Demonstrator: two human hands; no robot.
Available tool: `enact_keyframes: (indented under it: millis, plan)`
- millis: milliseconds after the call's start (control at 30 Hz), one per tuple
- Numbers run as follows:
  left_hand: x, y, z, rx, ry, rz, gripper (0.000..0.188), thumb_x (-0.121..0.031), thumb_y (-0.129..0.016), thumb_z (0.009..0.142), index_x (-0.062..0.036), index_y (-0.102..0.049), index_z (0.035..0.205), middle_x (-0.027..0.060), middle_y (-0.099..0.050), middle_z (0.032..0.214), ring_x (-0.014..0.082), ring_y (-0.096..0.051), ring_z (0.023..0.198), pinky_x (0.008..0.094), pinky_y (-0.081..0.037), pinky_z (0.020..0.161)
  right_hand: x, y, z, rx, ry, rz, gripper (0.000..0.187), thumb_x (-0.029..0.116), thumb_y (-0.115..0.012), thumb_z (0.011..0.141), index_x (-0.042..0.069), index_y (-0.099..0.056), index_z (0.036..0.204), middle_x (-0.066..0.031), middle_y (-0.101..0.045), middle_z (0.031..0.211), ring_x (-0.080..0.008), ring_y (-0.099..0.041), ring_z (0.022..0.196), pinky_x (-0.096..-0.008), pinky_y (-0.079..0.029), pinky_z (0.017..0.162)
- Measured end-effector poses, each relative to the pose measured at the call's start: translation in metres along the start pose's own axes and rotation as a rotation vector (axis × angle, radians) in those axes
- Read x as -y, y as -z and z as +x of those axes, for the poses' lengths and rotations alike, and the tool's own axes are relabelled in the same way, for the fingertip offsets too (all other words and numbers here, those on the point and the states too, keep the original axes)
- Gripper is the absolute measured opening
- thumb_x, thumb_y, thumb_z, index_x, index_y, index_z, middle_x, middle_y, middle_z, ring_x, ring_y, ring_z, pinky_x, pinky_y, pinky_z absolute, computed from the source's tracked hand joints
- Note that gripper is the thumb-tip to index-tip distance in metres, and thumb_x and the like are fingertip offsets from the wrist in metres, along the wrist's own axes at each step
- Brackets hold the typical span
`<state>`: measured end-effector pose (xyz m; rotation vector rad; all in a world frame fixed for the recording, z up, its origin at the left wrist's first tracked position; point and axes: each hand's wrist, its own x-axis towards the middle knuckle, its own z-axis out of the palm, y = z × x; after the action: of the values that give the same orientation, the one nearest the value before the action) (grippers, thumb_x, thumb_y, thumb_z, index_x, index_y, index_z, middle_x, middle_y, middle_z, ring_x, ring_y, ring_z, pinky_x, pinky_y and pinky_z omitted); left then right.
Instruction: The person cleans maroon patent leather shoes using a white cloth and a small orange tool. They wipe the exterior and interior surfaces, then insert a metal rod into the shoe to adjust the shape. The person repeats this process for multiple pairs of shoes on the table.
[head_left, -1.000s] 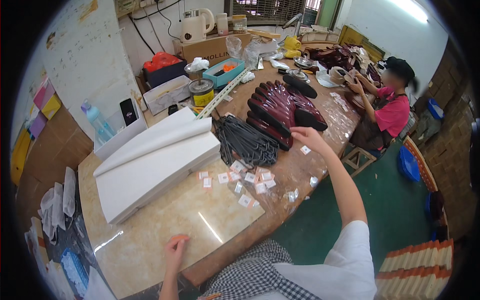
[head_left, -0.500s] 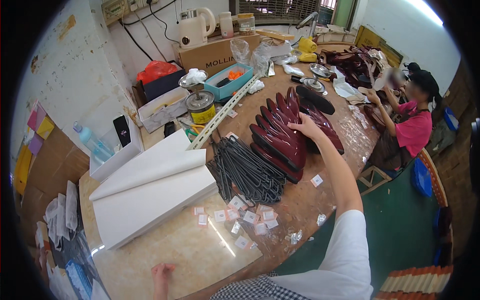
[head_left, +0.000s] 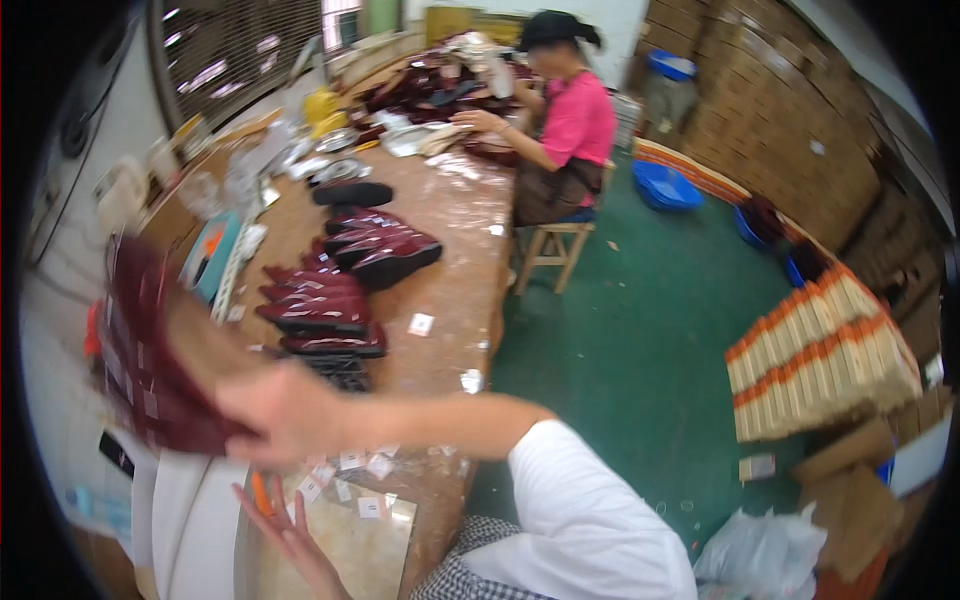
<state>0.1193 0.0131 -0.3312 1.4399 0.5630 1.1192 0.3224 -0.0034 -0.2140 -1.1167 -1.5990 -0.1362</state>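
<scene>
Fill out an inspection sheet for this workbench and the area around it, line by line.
Surface: brown tabletop with shiny patches; a pale slab lies at the near end.
Job's things: a dark red shoe, blurred, off the table; more glossy shoes stand bunched on it.
Clutter: small labels scattered; a teal box behind; white sheets at left.
Hands: right hand grips the shoe; left hand is open, fingers spread, something orange at a finger.
Cables: a dark cable along the left wall; its ends cannot be made out.
Surroundings: a seated co-worker in pink, blue basins on the green floor.
</scene>
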Motion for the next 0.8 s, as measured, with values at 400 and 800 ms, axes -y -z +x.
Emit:
enact_keyframes:
  millis: [400, 800]
  plan:
    - [0.001, 0.118, -0.128, -0.119, 0.426, -0.185, 0.072, -0.048, -0.045, 0.095, -0.0028, -0.028, 0.148, 0.0147, -0.035, 0.147, 0.0275, -0.039, 0.133, 0.0447, -0.036, 0.108, 0.101, -0.043, -0.116, 0.164, -0.413, 0.389, 0.029, 0.031, -0.060, 0.091, 0.004, -0.056, 0.080, -0.0198, -0.054, 0.067, -0.0370, -0.057, 0.063, -0.0422, -0.045, 0.057]
    - [-0.061, 0.193, -0.278, -0.764, 0.774, 0.414, 0.051, -0.019, -0.060, 0.092, -0.0044, -0.042, 0.137, 0.0127, -0.062, 0.103, 0.0188, -0.064, 0.087, 0.0305, -0.055, 0.068, 0.116, -0.168, -0.153, 0.334, -0.300, 0.236, 0.014, 0.015, -0.057, 0.095, 0.004, -0.066, 0.097, -0.0172, -0.057, 0.066, -0.0297, -0.056, 0.053, -0.0384, -0.043, 0.050]
